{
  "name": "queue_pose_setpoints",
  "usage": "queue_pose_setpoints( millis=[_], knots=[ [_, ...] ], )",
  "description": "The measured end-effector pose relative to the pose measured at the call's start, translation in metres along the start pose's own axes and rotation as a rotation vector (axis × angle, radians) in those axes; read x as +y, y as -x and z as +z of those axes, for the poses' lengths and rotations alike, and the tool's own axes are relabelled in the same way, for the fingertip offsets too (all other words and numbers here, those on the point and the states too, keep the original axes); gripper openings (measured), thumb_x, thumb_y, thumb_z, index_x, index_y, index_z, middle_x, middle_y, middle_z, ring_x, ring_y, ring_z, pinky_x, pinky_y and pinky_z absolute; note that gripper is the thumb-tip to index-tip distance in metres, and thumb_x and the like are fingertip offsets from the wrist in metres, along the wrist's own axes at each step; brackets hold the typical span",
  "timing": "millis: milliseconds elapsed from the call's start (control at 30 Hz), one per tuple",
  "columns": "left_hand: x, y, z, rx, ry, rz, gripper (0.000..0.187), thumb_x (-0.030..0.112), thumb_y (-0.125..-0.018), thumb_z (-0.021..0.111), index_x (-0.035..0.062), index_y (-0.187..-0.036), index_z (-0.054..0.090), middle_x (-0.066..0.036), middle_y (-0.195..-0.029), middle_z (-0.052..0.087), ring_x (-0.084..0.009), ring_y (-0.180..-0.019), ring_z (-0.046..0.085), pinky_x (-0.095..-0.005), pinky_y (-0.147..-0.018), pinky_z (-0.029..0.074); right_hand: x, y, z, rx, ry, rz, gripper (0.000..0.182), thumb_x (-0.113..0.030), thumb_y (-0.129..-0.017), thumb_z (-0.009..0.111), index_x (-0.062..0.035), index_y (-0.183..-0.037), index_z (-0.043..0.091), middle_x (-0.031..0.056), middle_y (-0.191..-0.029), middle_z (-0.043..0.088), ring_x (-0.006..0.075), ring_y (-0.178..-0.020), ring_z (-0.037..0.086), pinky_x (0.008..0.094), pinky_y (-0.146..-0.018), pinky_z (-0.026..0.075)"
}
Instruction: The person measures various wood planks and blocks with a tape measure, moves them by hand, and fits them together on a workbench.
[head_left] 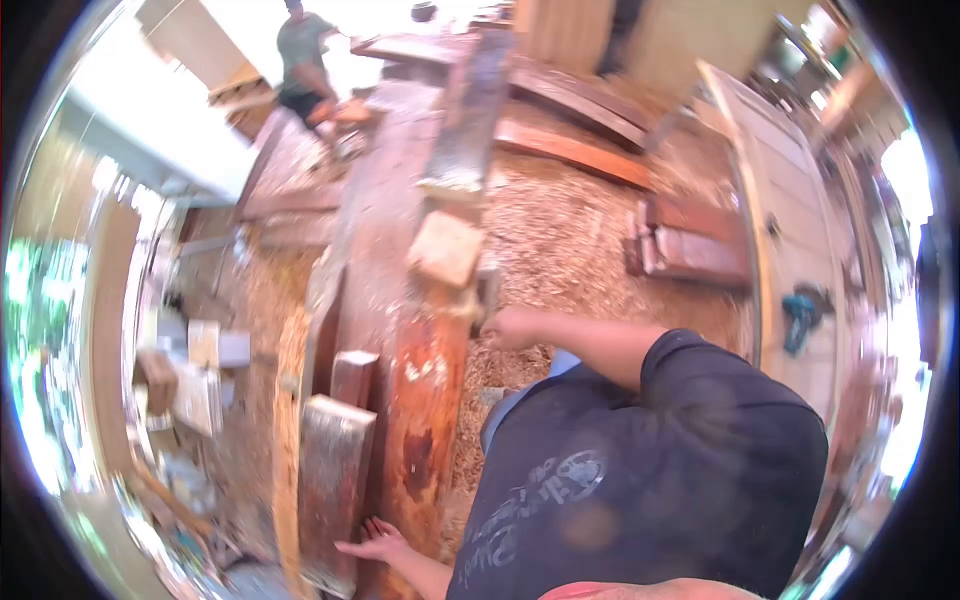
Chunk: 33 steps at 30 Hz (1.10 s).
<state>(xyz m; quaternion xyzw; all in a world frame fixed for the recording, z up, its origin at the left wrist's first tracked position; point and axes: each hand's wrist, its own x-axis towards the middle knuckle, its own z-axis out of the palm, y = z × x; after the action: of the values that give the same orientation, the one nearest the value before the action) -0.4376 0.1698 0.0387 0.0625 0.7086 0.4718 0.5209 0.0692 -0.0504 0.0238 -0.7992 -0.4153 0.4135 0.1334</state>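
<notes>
A long reddish log (425, 400) runs away from me over a floor covered in sawdust. My right hand (512, 326) reaches out from my dark sleeve and sits with curled fingers against the log's right edge, just below a pale wooden block (445, 248). Blur hides whether it grips anything. My left hand (375, 541) lies low at the near end, fingers spread, touching the log beside a grey weathered plank (335, 480) that leans along it. My dark printed shirt (640, 470) fills the lower right.
A long grey board (470, 110) lies on the log farther off. Stacked reddish planks (690, 250) and a pale door panel (790, 200) are to the right, with a teal power tool (802, 318) beyond. Another person in a green shirt (300, 60) works far off.
</notes>
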Motion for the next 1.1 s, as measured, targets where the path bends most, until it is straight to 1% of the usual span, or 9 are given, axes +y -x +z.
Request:
queue_pose_setpoints(
  millis=[100,267,400,500,533,600,767,967,1100],
  knots=[
    [-0.041,-0.01,0.004,-0.129,0.144,-0.022,0.12,0.092,-0.068,0.066,0.0076,-0.15,0.045,-0.011,-0.147,0.053,-0.0212,-0.116,0.061,-0.0294,-0.09,0.051,0.102,0.075,-0.033,0.174,0.004,0.389,0.037,-0.031,-0.088,0.066,-0.0117,-0.119,0.075,0.0174,-0.121,0.073,0.0361,-0.11,0.07,0.0482,-0.095,0.056],
    [-0.13,0.077,0.095,-0.278,-0.17,-0.005,0.071,0.078,-0.087,0.062,0.01,-0.107,0.067,0.0,-0.09,0.066,-0.0141,-0.082,0.062,-0.0271,-0.062,0.046,0.256,0.194,-0.052,0.569,-0.196,0.786,0.03,-0.028,-0.085,0.068,-0.0126,-0.109,0.077,0.0177,-0.114,0.074,0.039,-0.107,0.071,0.0502,-0.092,0.057],
    [-0.205,0.108,0.18,-0.937,-0.919,0.444,0.035,0.038,-0.105,0.058,0.0046,-0.1,0.068,-0.002,-0.084,0.062,-0.0128,-0.073,0.057,-0.0272,-0.057,0.044,0.354,0.304,-0.098,1.1,-0.024,0.975,0.026,-0.025,-0.088,0.065,-0.0116,-0.107,0.077,0.0217,-0.106,0.074,0.0413,-0.1,0.071,0.0525,-0.088,0.056],
    [-0.265,0.181,0.253,-0.939,-1.157,1.111,0.031,0.027,-0.103,0.06,-0.0027,-0.11,0.067,-0.007,-0.09,0.064,-0.0168,-0.076,0.059,-0.0294,-0.064,0.049,0.429,0.394,-0.154,1.189,0.093,1.176,0.03,-0.023,-0.089,0.063,0.0004,-0.103,0.074,0.0252,-0.096,0.074,0.0417,-0.096,0.072,0.0522,-0.085,0.057],
    [-0.286,0.225,0.27,-1.103,-1.0,0.783,0.03,0.025,-0.101,0.062,-0.0017,-0.114,0.066,-0.006,-0.09,0.063,-0.0144,-0.075,0.058,-0.0276,-0.066,0.049,0.456,0.418,-0.16,1.272,0.071,1.263,0.026,-0.018,-0.088,0.063,0.0006,-0.103,0.074,0.0259,-0.098,0.074,0.0431,-0.095,0.072,0.0507,-0.085,0.057],
    [-0.317,0.33,0.301,-1.182,-1.041,0.714,0.024,0.016,-0.097,0.068,-0.0002,-0.115,0.066,-0.002,-0.088,0.062,-0.0102,-0.073,0.055,-0.0246,-0.065,0.047,0.537,0.457,-0.148,1.509,0.075,1.239,0.029,-0.014,-0.087,0.067,-0.0008,-0.113,0.071,0.0281,-0.101,0.073,0.0437,-0.102,0.071,0.0502,-0.091,0.057],
    [-0.376,0.493,0.341,-1.547,-1.263,1.068,0.016,0.013,-0.093,0.072,0.0001,-0.102,0.073,-0.009,-0.087,0.073,-0.0168,-0.079,0.07,-0.0335,-0.076,0.056,0.619,0.51,-0.164,1.136,-0.149,1.594,0.074,-0.045,-0.093,0.067,-0.012,-0.155,0.045,0.0278,-0.147,0.053,0.0447,-0.131,0.057,0.0516,-0.108,0.049],
    [-0.424,0.568,0.372,-1.63,-1.45,0.874,0.02,0.016,-0.091,0.075,0.0004,-0.103,0.074,-0.012,-0.088,0.076,-0.0195,-0.08,0.073,-0.0338,-0.076,0.058,0.659,0.504,-0.157,1.096,-0.265,1.517,0.064,-0.037,-0.088,0.074,-0.0113,-0.142,0.053,0.026,-0.133,0.06,0.0436,-0.122,0.061,0.0542,-0.102,0.05],
    [-0.48,0.598,0.411,-1.758,-1.354,0.645,0.029,0.022,-0.091,0.078,0.0009,-0.11,0.074,-0.013,-0.099,0.077,-0.0193,-0.09,0.074,-0.0335,-0.08,0.058,0.616,0.449,-0.174,1.422,-0.41,0.989,0.058,-0.012,-0.073,0.081,-0.01,-0.125,0.055,0.0169,-0.116,0.061,0.0348,-0.114,0.06,0.048,-0.099,0.049]
  ],
)
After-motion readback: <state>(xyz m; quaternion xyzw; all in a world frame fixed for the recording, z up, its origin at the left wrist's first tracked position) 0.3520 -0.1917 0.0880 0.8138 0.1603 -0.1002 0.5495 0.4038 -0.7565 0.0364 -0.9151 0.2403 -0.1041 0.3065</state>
